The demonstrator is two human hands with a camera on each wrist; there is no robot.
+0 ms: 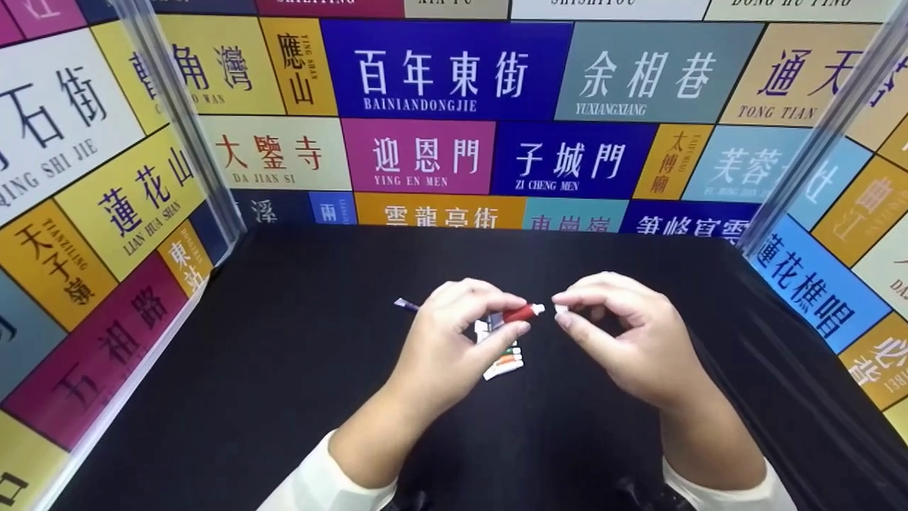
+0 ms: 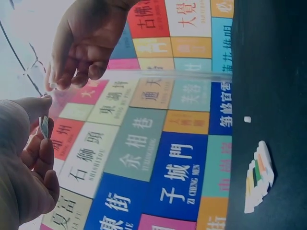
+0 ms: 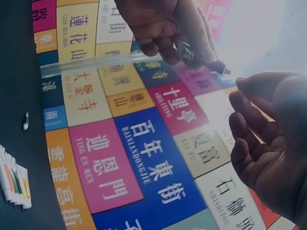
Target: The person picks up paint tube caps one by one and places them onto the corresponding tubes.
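My left hand (image 1: pixel 454 333) grips a small red paint tube (image 1: pixel 521 313) between thumb and fingers, its white nozzle pointing right with no cap on it. Just across a narrow gap, my right hand (image 1: pixel 631 326) pinches a small white cap (image 1: pixel 561 309) between thumb and index finger. Both hands are raised above the black table. Below the left hand lie several white paint tubes (image 2: pixel 259 175) with coloured bands, side by side; the hand partly hides them in the head view. In the right wrist view the held tube (image 3: pixel 184 50) is partly covered by left fingers.
A thin dark purple piece (image 1: pixel 406 304) lies left of the left hand, partly hidden by it. A small white piece (image 2: pixel 247 119) sits on the black tablecloth (image 1: pixel 284 397) apart from the tubes. Panels with coloured signs (image 1: pixel 447 71) enclose the table's back and sides.
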